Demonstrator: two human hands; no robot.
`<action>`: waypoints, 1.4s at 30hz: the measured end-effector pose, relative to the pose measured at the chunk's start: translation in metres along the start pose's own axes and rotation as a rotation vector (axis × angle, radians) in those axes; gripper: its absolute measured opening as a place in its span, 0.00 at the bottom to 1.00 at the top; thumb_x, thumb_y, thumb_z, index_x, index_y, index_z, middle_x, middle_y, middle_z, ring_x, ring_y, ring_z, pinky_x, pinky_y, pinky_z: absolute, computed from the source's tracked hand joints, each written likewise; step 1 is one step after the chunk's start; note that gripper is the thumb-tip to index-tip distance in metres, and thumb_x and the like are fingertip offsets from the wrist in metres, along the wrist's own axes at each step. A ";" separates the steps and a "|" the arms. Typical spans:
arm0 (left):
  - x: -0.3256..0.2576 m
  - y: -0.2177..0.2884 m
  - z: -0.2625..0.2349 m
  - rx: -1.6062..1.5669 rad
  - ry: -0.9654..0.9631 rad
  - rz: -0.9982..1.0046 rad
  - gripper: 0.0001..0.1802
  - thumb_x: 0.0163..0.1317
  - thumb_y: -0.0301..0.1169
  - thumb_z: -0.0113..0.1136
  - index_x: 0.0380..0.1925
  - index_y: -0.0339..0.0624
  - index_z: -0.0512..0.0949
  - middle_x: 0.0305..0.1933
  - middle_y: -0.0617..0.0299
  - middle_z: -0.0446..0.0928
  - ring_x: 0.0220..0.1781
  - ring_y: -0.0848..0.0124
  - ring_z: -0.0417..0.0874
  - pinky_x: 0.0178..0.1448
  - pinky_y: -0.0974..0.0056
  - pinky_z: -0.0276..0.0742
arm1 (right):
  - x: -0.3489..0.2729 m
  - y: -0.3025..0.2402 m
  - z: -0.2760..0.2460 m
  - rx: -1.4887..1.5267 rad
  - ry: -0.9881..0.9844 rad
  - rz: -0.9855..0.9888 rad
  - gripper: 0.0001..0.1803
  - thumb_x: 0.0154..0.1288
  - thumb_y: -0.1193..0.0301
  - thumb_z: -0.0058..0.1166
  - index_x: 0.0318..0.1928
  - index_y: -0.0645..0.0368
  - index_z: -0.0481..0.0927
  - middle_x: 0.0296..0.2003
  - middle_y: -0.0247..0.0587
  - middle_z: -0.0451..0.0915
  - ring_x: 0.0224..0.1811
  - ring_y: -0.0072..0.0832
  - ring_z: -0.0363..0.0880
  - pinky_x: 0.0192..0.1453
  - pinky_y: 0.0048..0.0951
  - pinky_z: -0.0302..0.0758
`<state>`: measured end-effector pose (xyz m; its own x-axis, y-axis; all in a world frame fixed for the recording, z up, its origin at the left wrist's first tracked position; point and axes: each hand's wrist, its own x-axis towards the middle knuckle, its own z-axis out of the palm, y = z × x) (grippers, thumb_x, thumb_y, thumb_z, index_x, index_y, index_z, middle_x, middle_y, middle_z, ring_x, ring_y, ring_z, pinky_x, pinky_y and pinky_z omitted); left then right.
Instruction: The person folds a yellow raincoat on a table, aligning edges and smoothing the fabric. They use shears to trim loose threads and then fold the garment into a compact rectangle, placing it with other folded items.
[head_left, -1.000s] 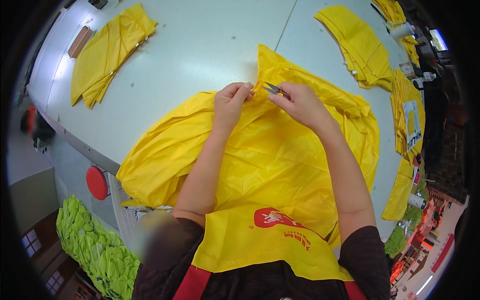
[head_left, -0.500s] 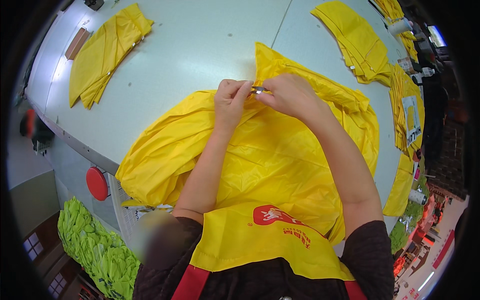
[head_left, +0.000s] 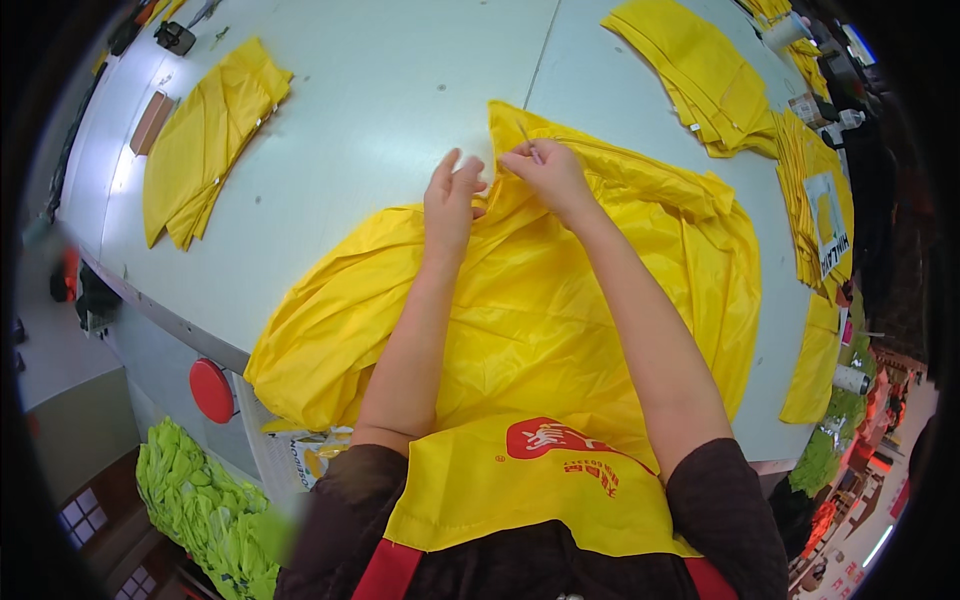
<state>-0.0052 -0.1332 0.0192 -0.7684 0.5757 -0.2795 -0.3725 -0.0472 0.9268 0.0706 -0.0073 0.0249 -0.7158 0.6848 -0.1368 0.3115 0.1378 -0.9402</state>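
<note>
A large sheet of shiny yellow fabric (head_left: 530,310) lies bunched over the table's near side, with a pointed corner standing up at its far end. My left hand (head_left: 452,205) is open at the fabric's far edge, fingers apart and slightly curled, with nothing visible in it. Just to its right, my right hand (head_left: 555,180) is closed by the raised corner. It holds small metal thread snips (head_left: 531,142) whose slim tip points up and away. Whether its fingertips also pinch the fabric or a thread is too small to tell.
Folded yellow pieces (head_left: 210,145) lie on the pale table (head_left: 390,90) at far left, and another stack (head_left: 695,75) at far right. More yellow bundles (head_left: 810,200) line the right edge. A red stool (head_left: 211,391) and a bright green fabric heap (head_left: 205,510) are at lower left.
My left hand has loosened from a pinch and opened. My right hand has shifted slightly left, and the snips have turned from pointing left to pointing upward. The view has shifted a little.
</note>
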 end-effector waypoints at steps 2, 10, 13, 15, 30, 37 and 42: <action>0.007 -0.010 -0.002 0.157 -0.156 0.092 0.24 0.56 0.35 0.62 0.48 0.29 0.73 0.39 0.59 0.77 0.39 0.75 0.76 0.40 0.71 0.73 | 0.005 0.002 0.005 0.087 -0.036 0.036 0.15 0.50 0.62 0.60 0.26 0.63 0.74 0.18 0.30 0.70 0.21 0.18 0.65 0.25 0.24 0.65; 0.005 -0.018 -0.005 0.228 -0.108 0.134 0.14 0.56 0.29 0.60 0.41 0.33 0.77 0.33 0.65 0.78 0.31 0.82 0.73 0.33 0.77 0.68 | -0.007 -0.006 -0.011 0.233 -0.206 0.007 0.10 0.54 0.66 0.56 0.27 0.60 0.74 0.19 0.24 0.65 0.22 0.14 0.60 0.24 0.20 0.60; 0.005 -0.017 -0.005 0.167 -0.109 0.125 0.10 0.58 0.29 0.58 0.38 0.35 0.78 0.29 0.69 0.77 0.26 0.85 0.71 0.27 0.79 0.64 | -0.022 -0.013 -0.025 0.309 -0.280 0.078 0.11 0.56 0.64 0.56 0.30 0.60 0.74 0.20 0.22 0.65 0.23 0.12 0.59 0.25 0.19 0.60; 0.005 -0.017 -0.005 0.134 -0.117 0.106 0.09 0.59 0.29 0.57 0.37 0.36 0.78 0.29 0.70 0.76 0.25 0.86 0.70 0.26 0.80 0.63 | -0.021 0.000 -0.028 0.250 -0.166 -0.008 0.13 0.58 0.62 0.55 0.33 0.60 0.74 0.20 0.25 0.67 0.22 0.15 0.62 0.25 0.20 0.62; 0.011 -0.020 -0.012 -0.081 -0.192 0.012 0.11 0.60 0.27 0.54 0.41 0.33 0.77 0.36 0.66 0.77 0.36 0.83 0.73 0.38 0.78 0.68 | -0.017 -0.001 -0.018 -0.518 -0.193 -0.419 0.16 0.62 0.57 0.49 0.33 0.58 0.70 0.28 0.46 0.77 0.30 0.47 0.75 0.32 0.42 0.71; 0.015 -0.022 -0.016 -0.088 -0.203 -0.062 0.12 0.60 0.24 0.52 0.43 0.31 0.75 0.39 0.60 0.78 0.40 0.75 0.77 0.45 0.72 0.73 | -0.016 0.007 -0.022 -0.560 -0.168 -0.526 0.15 0.61 0.57 0.49 0.32 0.57 0.71 0.29 0.45 0.77 0.31 0.45 0.76 0.33 0.42 0.72; 0.019 -0.013 -0.019 -0.181 -0.207 -0.110 0.11 0.60 0.25 0.51 0.41 0.31 0.74 0.41 0.57 0.77 0.40 0.71 0.79 0.46 0.69 0.76 | -0.032 0.006 -0.038 -0.434 -0.052 -0.487 0.14 0.61 0.59 0.51 0.32 0.58 0.73 0.27 0.44 0.76 0.29 0.42 0.75 0.30 0.36 0.71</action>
<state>-0.0248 -0.1370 -0.0032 -0.6026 0.7389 -0.3016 -0.5489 -0.1095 0.8287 0.1193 -0.0015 0.0353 -0.8645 0.4373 0.2477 0.1605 0.7072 -0.6885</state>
